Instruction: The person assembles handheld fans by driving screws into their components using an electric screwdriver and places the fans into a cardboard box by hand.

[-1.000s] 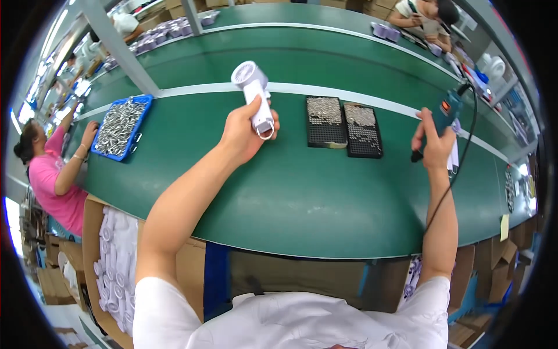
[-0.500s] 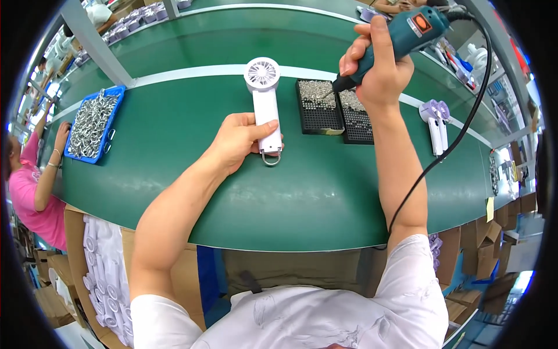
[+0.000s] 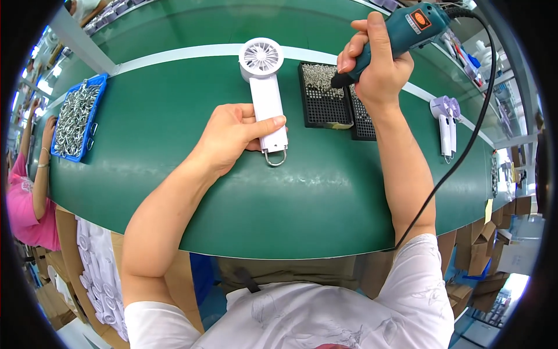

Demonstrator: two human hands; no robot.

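My left hand (image 3: 237,132) grips the handle of a white handheld fan (image 3: 267,104) with its thumb across the front. The fan's round grille points away from me, and a metal loop (image 3: 275,157) hangs at its near end. In my right hand (image 3: 381,70) is a teal electric screwdriver (image 3: 407,30), fingers wrapped round its body. Its dark nose is tilted down to the left, with the tip over the small screws in a black perforated tray (image 3: 327,110). A second black tray (image 3: 363,123) sits partly hidden behind my right wrist.
A blue tray (image 3: 96,107) of metal carabiner-like clips stands at left, near a person in pink (image 3: 32,200). Two purple-and-white fans (image 3: 446,125) lie at right. The screwdriver's black cable (image 3: 474,131) loops past my right forearm. A carton (image 3: 68,238) of white fan parts stands lower left.
The view has shifted slightly, so the table things sit a little differently. My left hand still holds the fan, and the screwdriver tip remains at the screw tray.
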